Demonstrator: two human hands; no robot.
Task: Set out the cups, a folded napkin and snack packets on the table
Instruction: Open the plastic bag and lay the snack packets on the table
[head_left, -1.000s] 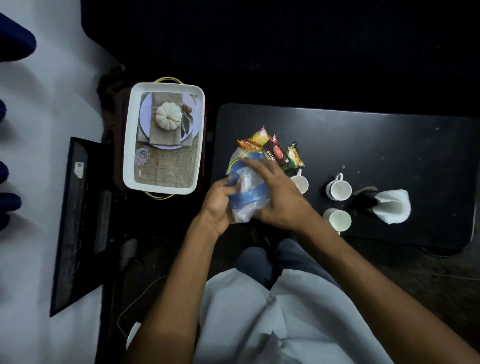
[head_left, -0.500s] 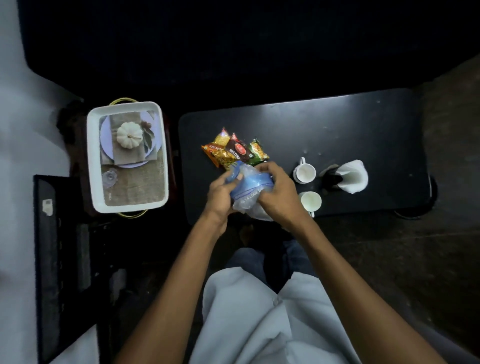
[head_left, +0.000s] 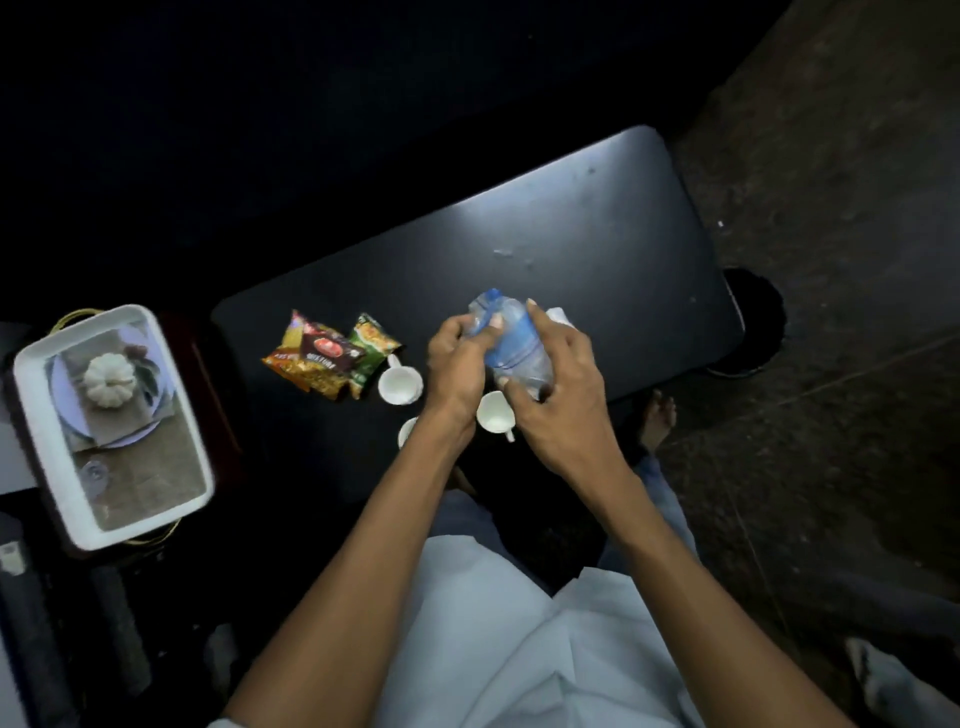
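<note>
Both hands hold a clear plastic bottle with a blue label (head_left: 511, 340) over the black table (head_left: 571, 234). My left hand (head_left: 460, 364) grips its upper end and my right hand (head_left: 558, 387) wraps its lower body. Several snack packets (head_left: 330, 356) lie in a pile on the table's left part. One white cup (head_left: 399, 383) stands beside the packets, a second cup (head_left: 494, 412) sits under my hands, and the rim of a third cup (head_left: 407, 431) shows behind my left wrist. A bit of the white napkin (head_left: 560, 315) peeks out behind my right hand.
A white tray (head_left: 39, 431) with a small white pumpkin (head_left: 110, 378), a plate and a woven mat stands to the left of the table. A dark round bin (head_left: 756, 322) sits at the table's right end. My bare foot (head_left: 658, 415) rests by the table's near edge.
The hands and bottle have moved right, from beside the snack packets to over the cups. The view has swung and tilted, so the napkin is now mostly hidden behind my right hand.
</note>
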